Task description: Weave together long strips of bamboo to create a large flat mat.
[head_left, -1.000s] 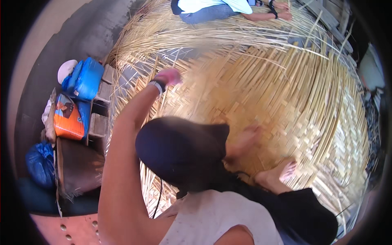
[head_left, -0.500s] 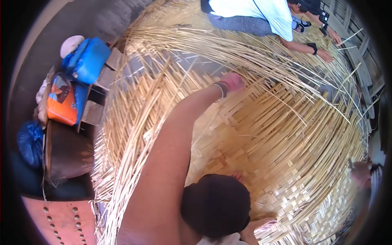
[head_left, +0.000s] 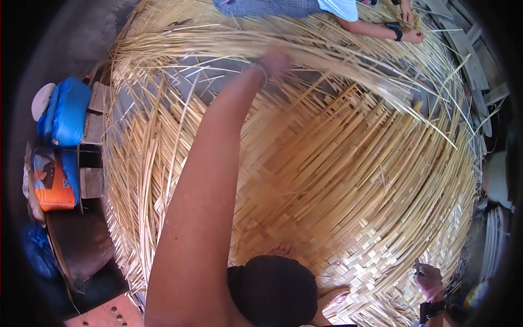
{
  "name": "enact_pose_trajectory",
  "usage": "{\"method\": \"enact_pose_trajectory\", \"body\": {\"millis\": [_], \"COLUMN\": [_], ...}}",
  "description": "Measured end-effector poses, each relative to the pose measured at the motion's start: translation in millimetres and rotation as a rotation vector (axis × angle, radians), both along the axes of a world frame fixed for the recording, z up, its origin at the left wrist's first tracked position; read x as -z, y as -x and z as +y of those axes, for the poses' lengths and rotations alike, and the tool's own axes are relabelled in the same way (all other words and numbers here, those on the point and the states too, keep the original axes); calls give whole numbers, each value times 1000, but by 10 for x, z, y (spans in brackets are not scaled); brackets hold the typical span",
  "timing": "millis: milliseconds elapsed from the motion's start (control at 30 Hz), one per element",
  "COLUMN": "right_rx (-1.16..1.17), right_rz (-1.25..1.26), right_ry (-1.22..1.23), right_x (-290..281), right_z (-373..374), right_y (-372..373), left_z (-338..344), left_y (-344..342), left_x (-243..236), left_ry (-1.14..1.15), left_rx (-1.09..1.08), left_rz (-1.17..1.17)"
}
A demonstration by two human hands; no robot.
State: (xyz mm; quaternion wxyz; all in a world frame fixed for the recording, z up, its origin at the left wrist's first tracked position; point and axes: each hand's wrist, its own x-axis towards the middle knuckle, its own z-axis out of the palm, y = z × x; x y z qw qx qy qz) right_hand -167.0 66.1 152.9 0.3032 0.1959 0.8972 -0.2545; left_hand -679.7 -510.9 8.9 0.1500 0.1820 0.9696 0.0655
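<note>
My L hand (head_left: 277, 62) is up at top ctr, over the loose strips (head_left: 174, 42), arm stretched up from the bottom edge w/ a band (head_left: 262, 72) at the wrist. It's blurred, so can't tell if the fingers are spread or pinching strips. Some strips to its R are blurred too.

R hand (head_left: 430, 280) is lower R, just above the mat's edge area, fingers curled round a small dark tool (head_left: 418, 267); can't tell what kind. Dark watch (head_left: 432, 310) on that wrist.

Mat (head_left: 332, 185) fills ctr to lower R: tight weave near the bottom, long unwoven ends fanning out L & toward the top. My knee (head_left: 275, 291) in dark cloth is bottom ctr, foot (head_left: 333, 298) beside it on the mat.

Co-worker (head_left: 370, 28) at top, both hands near strips, upper R. Blue bundle (head_left: 70, 111) & orange bag (head_left: 56, 188) at far L.
</note>
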Motion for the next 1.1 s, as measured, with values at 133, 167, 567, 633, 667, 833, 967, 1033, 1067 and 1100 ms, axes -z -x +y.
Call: {"method": "enact_pose_trajectory", "body": {"millis": [133, 167, 567, 633, 667, 833, 967, 1033, 1067, 1100], "right_rx": [15, -14, -477, -234, -265, -161, -417, -534, -594, -592], "right_rz": [-34, -40, -165, -328, -538, -128, 69, -51, -40, -90], "right_ry": [-124, -180, -220, -145, -259, 277, 408, 242, 173, 158], "right_x": [25, 23, 664, 784, 811, 690, 584, 622, 655, 703], "right_z": [-66, -99, 214, 200, 155, -482, -925, -1089, -1152, -1216], "right_y": [-178, -220, -1534, -1625, -1597, -1064, -615, -591, -610, -639], "left_z": [324, 325, -212, -222, -207, -44, 91, 83, 53, 0], "left_y": [481, 500, -973, -1492, -1677, -2025, -2103, -2281, -2388, -2553], "left_x": [-56, -31, -133, -114, -87, -97, -369, -462, -481, -463], "left_ry": [245, 312, -886, -1008, -727, 24, -396, -365, -313, -263], "left_rx": [158, 226, -208, -171, -188, 440, -97, 98, 95, 117], "left_rz": [183, 170, -125, -108, 60, 398, 172, 239, 217, 280]}}
